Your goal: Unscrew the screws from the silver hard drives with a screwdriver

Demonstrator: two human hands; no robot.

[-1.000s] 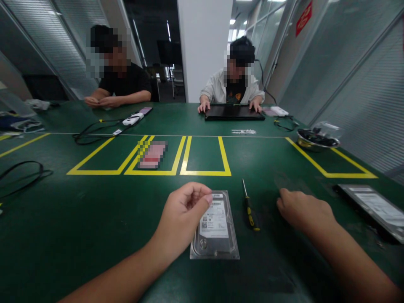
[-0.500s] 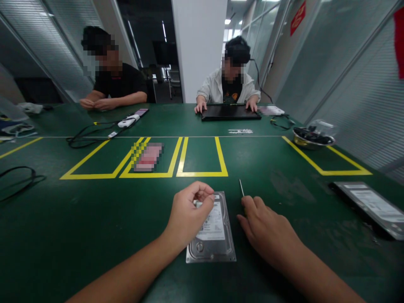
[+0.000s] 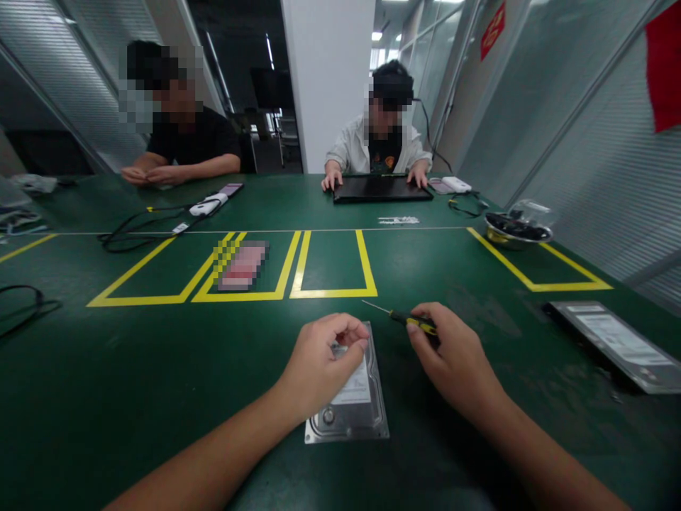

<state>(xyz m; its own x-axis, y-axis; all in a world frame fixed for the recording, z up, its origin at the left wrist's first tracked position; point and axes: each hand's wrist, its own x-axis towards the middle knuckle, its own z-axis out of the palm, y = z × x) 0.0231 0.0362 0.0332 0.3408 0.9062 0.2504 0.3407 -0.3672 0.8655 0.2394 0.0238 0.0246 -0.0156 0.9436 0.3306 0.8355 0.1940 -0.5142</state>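
Observation:
A silver hard drive [image 3: 348,419] with a white label lies flat on the green table in front of me. My left hand [image 3: 324,362] is over its upper left part, thumb and forefinger brought together near the drive's top right corner. Anything between those fingertips is too small or hidden to make out. To the right, my right hand [image 3: 452,348] grips a yellow and black screwdriver [image 3: 418,323]. Its thin shaft points left, with the tip just beyond the drive's far edge.
Another hard drive [image 3: 617,344] lies at the right. Behind it stands a metal bowl [image 3: 518,231] of dark parts. Yellow tape [image 3: 333,292] marks areas on the table. A pixelated pink thing [image 3: 242,266] lies among them. Across sit two people, one holding a black panel [image 3: 383,189].
My right hand has turned the screwdriver from pointing away to pointing left, so its handle now shows. My left hand keeps its pinch over the drive. The view has shifted slightly right.

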